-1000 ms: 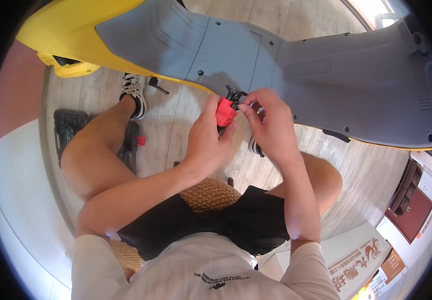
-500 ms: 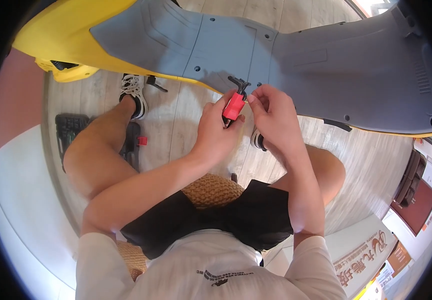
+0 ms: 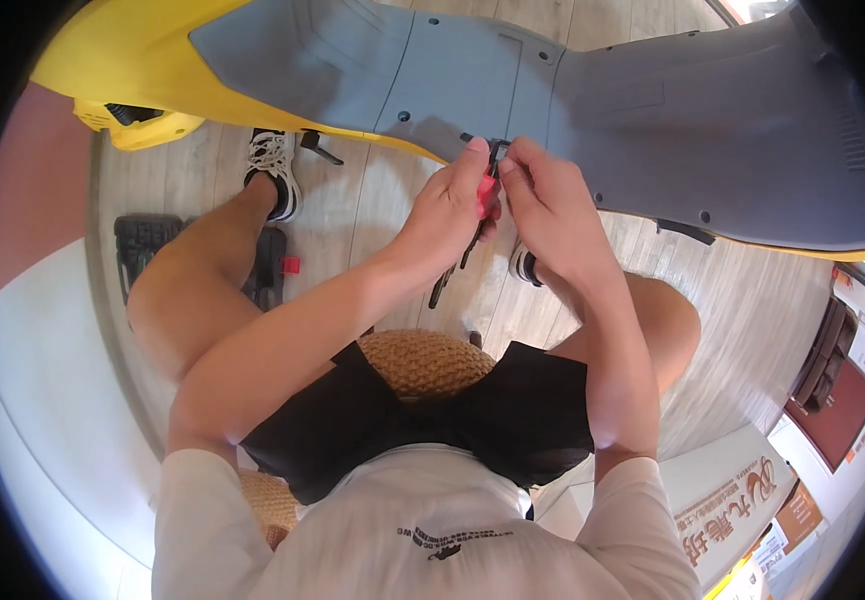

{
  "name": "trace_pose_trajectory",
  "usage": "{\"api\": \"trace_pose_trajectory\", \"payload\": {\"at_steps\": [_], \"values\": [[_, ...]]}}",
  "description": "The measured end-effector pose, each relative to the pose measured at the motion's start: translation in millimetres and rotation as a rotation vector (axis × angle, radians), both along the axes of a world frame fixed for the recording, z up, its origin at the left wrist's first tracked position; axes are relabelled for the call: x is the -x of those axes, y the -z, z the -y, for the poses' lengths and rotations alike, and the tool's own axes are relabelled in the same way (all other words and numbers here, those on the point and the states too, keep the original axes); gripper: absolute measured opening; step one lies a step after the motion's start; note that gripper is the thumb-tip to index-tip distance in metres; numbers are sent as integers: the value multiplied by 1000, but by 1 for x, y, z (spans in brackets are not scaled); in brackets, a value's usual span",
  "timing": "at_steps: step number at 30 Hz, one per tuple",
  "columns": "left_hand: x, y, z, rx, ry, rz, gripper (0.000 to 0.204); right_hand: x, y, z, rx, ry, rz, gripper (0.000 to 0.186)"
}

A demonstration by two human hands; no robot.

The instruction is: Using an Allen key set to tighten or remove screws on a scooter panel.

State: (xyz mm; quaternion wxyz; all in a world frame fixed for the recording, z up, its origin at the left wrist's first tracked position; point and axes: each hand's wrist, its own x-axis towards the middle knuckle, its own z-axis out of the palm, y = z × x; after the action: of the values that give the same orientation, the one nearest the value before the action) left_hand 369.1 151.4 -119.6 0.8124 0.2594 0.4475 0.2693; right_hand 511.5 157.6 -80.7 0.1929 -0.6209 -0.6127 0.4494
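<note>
My left hand [image 3: 445,205] is closed around a hex key set with a red holder [image 3: 486,192]. Dark keys stick out above the holder, and others hang down below it past my palm. Close beside it, my right hand [image 3: 556,200] pinches at the upper keys with thumb and forefinger, its other fingers curled. Both hands are just in front of the near edge of a scooter's grey footboard [image 3: 453,85]. The fingertips partly hide the key that the right hand pinches.
Yellow body panels [image 3: 123,55] of the scooter reach to the left. A dark tool case [image 3: 148,245] lies open on the wooden floor beside my left leg, with a small red piece [image 3: 291,265] nearby. A woven stool [image 3: 423,362] is beneath me. Boxes stand at lower right.
Both hands have moved slightly up, and the hex key set has turned in my left hand. Several keys now hang below the holder, and my right fingers are closer to the upper keys.
</note>
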Motion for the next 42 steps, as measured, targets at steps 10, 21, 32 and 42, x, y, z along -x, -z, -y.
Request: {"api": "trace_pose_trajectory", "payload": {"at_steps": [10, 21, 32, 42], "values": [[0, -14, -12, 242, -20, -9, 62, -3, -2, -8, -217, -40, 135, 13], [12, -3, -9, 334, 23, 140, 63, -4, 5, 0, -332, -3, 185, 6], [13, -3, -10, 42, 33, 0, 66, -8, 6, 4, -389, 111, -3, 20], [17, -7, -16, -300, 135, -218, 60, -9, 8, 5, -303, 216, -104, 10]]}}
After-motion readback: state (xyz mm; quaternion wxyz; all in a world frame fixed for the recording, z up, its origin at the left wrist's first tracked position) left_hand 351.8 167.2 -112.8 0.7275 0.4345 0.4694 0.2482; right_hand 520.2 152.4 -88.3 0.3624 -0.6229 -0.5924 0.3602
